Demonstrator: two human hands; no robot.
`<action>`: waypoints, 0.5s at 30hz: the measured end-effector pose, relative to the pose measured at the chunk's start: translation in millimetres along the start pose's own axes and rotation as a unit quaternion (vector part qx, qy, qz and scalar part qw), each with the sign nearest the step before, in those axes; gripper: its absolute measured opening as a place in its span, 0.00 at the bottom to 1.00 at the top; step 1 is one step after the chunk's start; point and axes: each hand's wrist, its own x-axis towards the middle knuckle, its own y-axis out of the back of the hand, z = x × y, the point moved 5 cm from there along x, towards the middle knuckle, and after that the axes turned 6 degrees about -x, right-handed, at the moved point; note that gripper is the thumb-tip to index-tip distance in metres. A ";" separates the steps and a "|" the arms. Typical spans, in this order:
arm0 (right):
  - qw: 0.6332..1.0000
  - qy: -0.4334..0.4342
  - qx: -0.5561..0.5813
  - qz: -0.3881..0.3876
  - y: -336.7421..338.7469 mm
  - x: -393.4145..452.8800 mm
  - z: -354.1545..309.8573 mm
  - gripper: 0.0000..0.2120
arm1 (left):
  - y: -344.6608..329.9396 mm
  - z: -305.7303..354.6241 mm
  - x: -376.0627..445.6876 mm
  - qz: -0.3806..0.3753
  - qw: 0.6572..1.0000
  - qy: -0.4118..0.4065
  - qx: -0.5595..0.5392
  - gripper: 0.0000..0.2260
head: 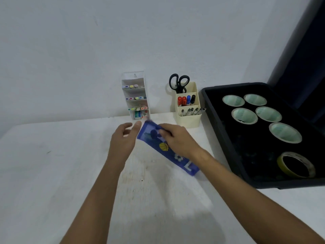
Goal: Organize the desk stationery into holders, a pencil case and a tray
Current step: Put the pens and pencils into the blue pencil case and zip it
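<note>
Blue pencil case (pixel 163 148), blurred: right hand (pixel 177 140) fingers curled gripping it; left hand (pixel 123 140) beside, fingers loosely spread

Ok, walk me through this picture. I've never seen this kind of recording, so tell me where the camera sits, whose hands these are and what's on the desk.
There is no machine here. One camera sits on a person's head and looks forward and down, so the two arms are their own. The right hand has its grip on a blue pencil case lying on the white desk. The left hand is open just beside the case's far end. Against the wall stand a clear marker rack and a cream holder with scissors, markers and pens. On the right is a black tray holding tape rolls.
</note>
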 end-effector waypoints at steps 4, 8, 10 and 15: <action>0.968 -0.089 0.236 0.002 26.9 -5.4 15.2 0.10 | -44.1 -17.1 -33.3 -0.199 0.963 0.143 -0.111 0.33; 0.904 -0.099 0.414 0.036 56.2 -16.7 30.9 0.13 | -81.7 16.7 -57.5 -0.258 0.946 0.081 -0.179 0.14; 0.906 -0.065 0.417 0.042 76.9 -26.5 40.4 0.17 | -92.3 43.7 -63.6 -0.238 0.952 -0.008 -0.193 0.10; 0.913 -0.073 0.402 0.004 111.8 -49.6 71.4 0.14 | -137.8 72.8 -71.0 -0.226 0.950 -0.007 -0.216 0.09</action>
